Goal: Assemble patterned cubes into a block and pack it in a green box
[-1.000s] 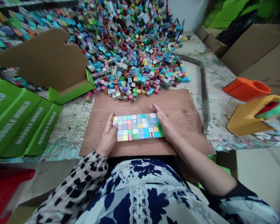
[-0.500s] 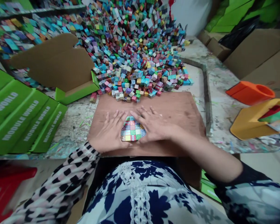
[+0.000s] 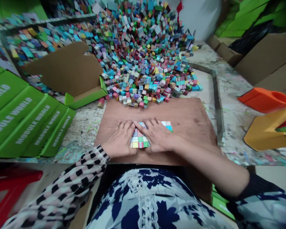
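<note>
Small printed cubes are packed side by side in a flat patch on a brown wooden board. My left hand lies flat along the left side of the patch, fingers stretched forward and thumb near the front edge. Over the patch's right part rests my right hand, its fingers extended and palm down. The two hands meet at the far edge, leaving a wedge of cubes visible between them. More cubes show beyond the right hand's fingers; the rest of the patch is hidden under it.
A big heap of loose cubes rises behind the board. An open cardboard box stands at left, beside stacked green boxes. To the right are an orange holder and a yellow holder. A red stool is lower left.
The right hand's fingers have drawn closer together, and cubes at the patch's far right now show. The visible wedge between the hands has narrowed. The view has shifted slightly.
</note>
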Motion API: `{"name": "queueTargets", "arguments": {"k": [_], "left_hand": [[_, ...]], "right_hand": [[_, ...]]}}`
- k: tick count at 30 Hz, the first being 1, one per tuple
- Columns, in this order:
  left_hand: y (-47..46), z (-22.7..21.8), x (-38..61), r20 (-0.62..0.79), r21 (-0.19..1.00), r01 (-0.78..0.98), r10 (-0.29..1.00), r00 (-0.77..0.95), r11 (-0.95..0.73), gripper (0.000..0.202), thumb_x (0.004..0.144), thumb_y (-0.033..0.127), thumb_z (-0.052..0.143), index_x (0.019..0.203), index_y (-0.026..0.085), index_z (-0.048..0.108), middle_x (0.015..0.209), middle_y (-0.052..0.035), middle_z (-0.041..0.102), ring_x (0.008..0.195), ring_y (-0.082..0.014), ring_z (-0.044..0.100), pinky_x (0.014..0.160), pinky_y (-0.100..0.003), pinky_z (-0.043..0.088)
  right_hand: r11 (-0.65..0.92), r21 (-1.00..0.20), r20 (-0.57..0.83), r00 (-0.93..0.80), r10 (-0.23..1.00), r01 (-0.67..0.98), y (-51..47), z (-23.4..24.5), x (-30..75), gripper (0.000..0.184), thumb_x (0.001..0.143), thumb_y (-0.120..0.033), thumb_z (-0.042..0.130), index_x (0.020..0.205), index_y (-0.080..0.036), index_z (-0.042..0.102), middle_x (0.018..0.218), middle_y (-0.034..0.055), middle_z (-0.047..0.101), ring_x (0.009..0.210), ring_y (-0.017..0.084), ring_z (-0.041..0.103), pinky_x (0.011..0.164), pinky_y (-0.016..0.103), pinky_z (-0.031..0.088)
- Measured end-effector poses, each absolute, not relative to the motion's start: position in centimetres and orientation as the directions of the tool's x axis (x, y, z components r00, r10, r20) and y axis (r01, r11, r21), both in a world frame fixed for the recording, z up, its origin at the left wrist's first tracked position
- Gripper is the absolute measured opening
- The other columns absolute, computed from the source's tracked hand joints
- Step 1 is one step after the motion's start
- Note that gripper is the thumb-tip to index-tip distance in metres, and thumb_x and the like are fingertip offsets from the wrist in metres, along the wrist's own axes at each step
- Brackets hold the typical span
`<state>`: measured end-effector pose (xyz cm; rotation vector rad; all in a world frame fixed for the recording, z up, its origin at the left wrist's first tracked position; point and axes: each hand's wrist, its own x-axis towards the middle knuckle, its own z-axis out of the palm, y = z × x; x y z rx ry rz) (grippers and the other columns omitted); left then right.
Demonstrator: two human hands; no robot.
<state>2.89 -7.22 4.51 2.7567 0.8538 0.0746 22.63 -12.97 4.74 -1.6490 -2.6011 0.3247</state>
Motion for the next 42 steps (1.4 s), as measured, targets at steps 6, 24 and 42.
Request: {"name": "queueTargets", "arguments": {"k": [6,24,42], "left_hand": [[-7.5,4.3,2.3,-0.039,0.328,0.553,0.574,0.818,-0.766,0.104,0.064,0.061,0.070,0.148,0.009,0.033,0.152,-0.0260,0.032,0.143,-0.0454,0.023,0.115,-0.065,0.008],[11.7,5.6,-6.0,0.279,0.141,0.937,0.921,0.272,-0.320,0.042,0.082,0.027,0.053,0.120,0.012,0.062,0.121,-0.0194,0.063,0.122,-0.0344,0.052,0.103,-0.046,0.038],[4.3,16.9,2.7,0.154,0.181,0.643,0.668,0.728,-0.744,0.024,0.092,0.032,0.044,0.108,0.021,0.058,0.111,-0.0067,0.066,0.106,-0.0223,0.061,0.092,-0.032,0.046]], "right_hand": [[0.395,-0.303,-0.031,-0.423,0.905,0.867,-14.3,5.4,23.3,0.116,0.063,-0.079,0.064,0.155,-0.022,0.023,0.160,0.0185,0.019,0.144,0.047,0.014,0.112,0.068,0.011],[0.355,-0.268,-0.026,-0.376,0.926,0.895,-15.9,3.4,23.9,0.090,0.077,-0.067,0.063,0.152,-0.038,0.023,0.159,0.0117,0.019,0.140,0.051,0.022,0.102,0.078,0.027],[0.316,-0.417,0.113,-0.296,0.948,0.852,-15.7,7.4,26.5,0.080,0.086,-0.063,0.056,0.153,-0.034,0.024,0.163,0.0102,0.003,0.147,0.041,0.004,0.113,0.068,0.013]]}}
